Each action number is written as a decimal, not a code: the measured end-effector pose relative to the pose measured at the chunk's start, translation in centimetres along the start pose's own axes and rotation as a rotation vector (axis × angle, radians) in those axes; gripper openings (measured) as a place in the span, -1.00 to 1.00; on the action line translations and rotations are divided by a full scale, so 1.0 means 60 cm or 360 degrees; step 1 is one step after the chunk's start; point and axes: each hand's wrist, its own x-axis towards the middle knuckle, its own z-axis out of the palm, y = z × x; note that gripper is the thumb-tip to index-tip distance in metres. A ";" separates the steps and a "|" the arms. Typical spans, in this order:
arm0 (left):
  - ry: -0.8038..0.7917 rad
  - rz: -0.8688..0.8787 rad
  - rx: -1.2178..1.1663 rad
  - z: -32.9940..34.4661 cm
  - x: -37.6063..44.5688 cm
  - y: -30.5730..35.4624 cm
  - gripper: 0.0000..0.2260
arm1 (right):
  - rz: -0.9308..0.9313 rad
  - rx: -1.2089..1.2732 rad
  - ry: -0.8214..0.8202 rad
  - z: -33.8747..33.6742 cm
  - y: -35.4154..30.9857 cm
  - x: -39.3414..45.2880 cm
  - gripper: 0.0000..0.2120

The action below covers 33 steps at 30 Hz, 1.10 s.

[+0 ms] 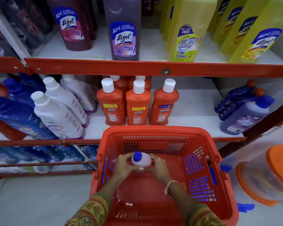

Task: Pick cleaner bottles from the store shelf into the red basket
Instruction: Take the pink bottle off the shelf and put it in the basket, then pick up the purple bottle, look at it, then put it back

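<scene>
1. The left hand (123, 166) and right hand (159, 165) each keep a closed grip on the blue-capped pale bottle (141, 159).
2. The bottle is upright inside the red basket (201, 136), probably for stable placement on the basket floor.
3. Orange Bactin bottles (138, 105) stand on the shelf (194, 105).

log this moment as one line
step: placing | left hand + right hand: holding bottle | where: inside red basket

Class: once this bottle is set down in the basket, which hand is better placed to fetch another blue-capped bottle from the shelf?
Probably the right hand. The matching blue-capped bottles stand on the shelf's right end, on that hand's side.
</scene>
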 end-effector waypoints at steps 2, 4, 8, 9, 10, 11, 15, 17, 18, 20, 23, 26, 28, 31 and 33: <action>0.0010 -0.0040 0.0053 0.003 0.005 -0.015 -0.35 | 0.0054 -0.0032 -0.0023 0.014 0.006 0.008 -0.47; 0.0038 -0.0067 0.0085 0.002 0.009 -0.025 -0.40 | 0.0079 -0.0068 -0.0027 0.025 0.010 0.015 -0.48; 0.0076 -0.0097 0.0160 -0.010 0.018 -0.039 -0.40 | 0.0099 -0.0178 -0.0042 0.038 0.011 0.024 -0.49; 0.0078 -0.0107 0.0173 -0.012 0.017 -0.040 -0.39 | 0.0096 -0.0222 -0.0059 0.039 0.009 0.026 -0.49; 0.0091 -0.0115 0.0191 -0.013 0.015 -0.040 -0.37 | 0.0088 -0.0264 -0.0074 0.040 0.007 0.027 -0.50; 0.0102 -0.0111 0.0223 -0.015 0.013 -0.039 -0.35 | 0.0072 -0.0303 -0.0085 0.039 0.006 0.028 -0.49; -0.0019 -0.0068 0.0483 -0.022 0.015 -0.028 -0.40 | 0.0010 -0.0383 -0.0172 0.028 -0.001 0.028 -0.46; -0.0135 -0.0044 0.0610 -0.029 0.015 -0.013 -0.44 | -0.0037 -0.0412 -0.0227 0.016 -0.011 0.028 -0.45; -0.0162 -0.0020 0.0675 -0.034 0.016 -0.006 -0.42 | -0.0071 -0.0410 -0.0246 0.007 -0.019 0.028 -0.46; -0.0195 0.0077 0.0843 -0.047 0.014 0.019 -0.42 | -0.0156 -0.0400 -0.0287 -0.015 -0.038 0.028 -0.49; -0.0180 0.0239 0.1003 -0.076 0.011 0.065 -0.43 | -0.0295 -0.0332 -0.0314 -0.059 -0.089 0.025 -0.50; -0.0035 0.0483 0.0865 -0.110 0.007 0.134 -0.53 | -0.0488 -0.0129 -0.0124 -0.114 -0.162 0.022 -0.58; 0.0152 0.0827 0.0817 -0.133 0.001 0.192 -0.64 | -0.0633 -0.0028 0.0041 -0.152 -0.217 0.019 -0.65; 0.0449 0.1225 0.0835 -0.157 0.000 0.282 -0.70 | -0.0813 0.0191 0.0297 -0.202 -0.296 0.020 -0.72; 0.0688 0.1430 0.0855 -0.169 0.011 0.330 -0.70 | -0.0926 0.0323 0.0483 -0.230 -0.338 0.024 -0.77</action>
